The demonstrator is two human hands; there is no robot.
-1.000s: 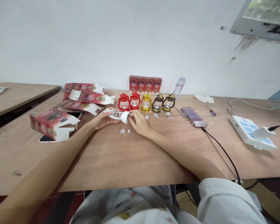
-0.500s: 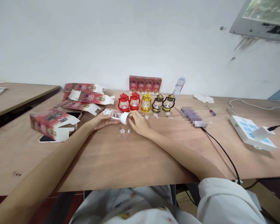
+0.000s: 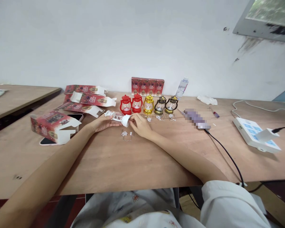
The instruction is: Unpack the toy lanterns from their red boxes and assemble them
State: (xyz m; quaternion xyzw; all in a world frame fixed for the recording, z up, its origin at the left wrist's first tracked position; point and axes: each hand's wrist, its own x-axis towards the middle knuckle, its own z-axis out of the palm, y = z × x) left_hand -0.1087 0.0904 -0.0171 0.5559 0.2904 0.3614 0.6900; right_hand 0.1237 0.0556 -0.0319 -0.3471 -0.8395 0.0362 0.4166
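Observation:
A small white lantern (image 3: 118, 117) with a clear middle lies on its side between my hands, its base turned to the right. My left hand (image 3: 104, 123) is closed around its top and body. The fingers of my right hand (image 3: 140, 124) are pinched at the base; whether they hold some small part there is hidden. On the table just below the lantern lie a bent wire handle (image 3: 127, 139) and small white tags (image 3: 124, 133). Behind my hands stand two red lanterns (image 3: 125, 105), a gold lantern (image 3: 148, 105) and two bronze lanterns (image 3: 160, 105).
Several red boxes (image 3: 147, 86) stand against the wall, beside a tilted water bottle (image 3: 181, 88). Opened boxes (image 3: 52, 124) lie at left, one over a phone (image 3: 47, 142). On the right are a cabled phone (image 3: 196, 119), a screwdriver (image 3: 215, 113) and a power strip (image 3: 256, 134).

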